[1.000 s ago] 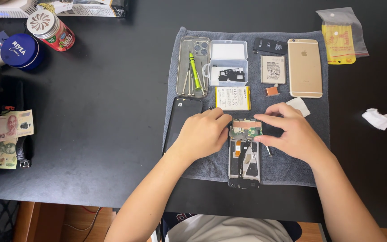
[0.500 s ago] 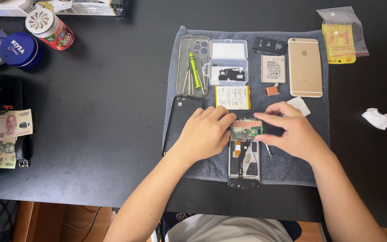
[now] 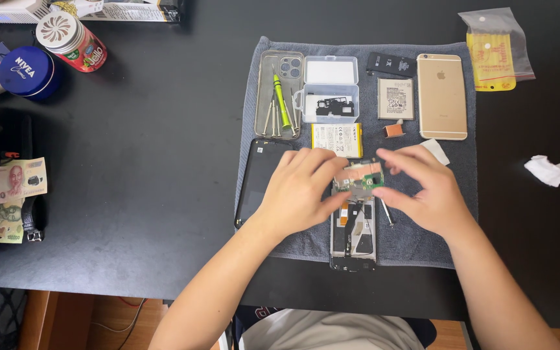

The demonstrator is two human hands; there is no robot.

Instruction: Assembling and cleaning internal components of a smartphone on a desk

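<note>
Left hand: my left hand (image 3: 299, 188) curls over the top end of the opened phone (image 3: 353, 227), fingertips pinching the left edge of the green board (image 3: 360, 178).
Right hand: my right hand (image 3: 422, 191) closes on the board's right edge from 3 o'clock, thumb and forefinger gripping it.
Board: small, green with a copper patch, held between both hands just above the phone's upper end, tilted a little.
Opened phone: lies back-off on the towel (image 3: 461, 168), running toward 6 o'clock from my hands, insides showing.
Screwdriver: a thin metal one (image 3: 387, 212) lies on the towel just beside the phone, at 4 o'clock from the board, partly under my right hand.
Black phone: (image 3: 257, 175) flat at 9 o'clock, my left hand partly over it.
Yellow battery: (image 3: 337, 139) at 12 o'clock, just past my fingertips.
Clear case: (image 3: 279, 91) further toward 11 o'clock, holding a green screwdriver (image 3: 280, 100) and thin metal tools.
Plastic box: (image 3: 329, 91) at 12 o'clock, lid open, black parts inside.
Gold phone: (image 3: 442, 96) face down at 1 o'clock, a grey battery (image 3: 395, 98) beside it.
Table: black (image 3: 150, 168); banknotes (image 3: 8, 183) far out at 9 o'clock, a crumpled tissue (image 3: 547, 170) at 3 o'clock.
</note>
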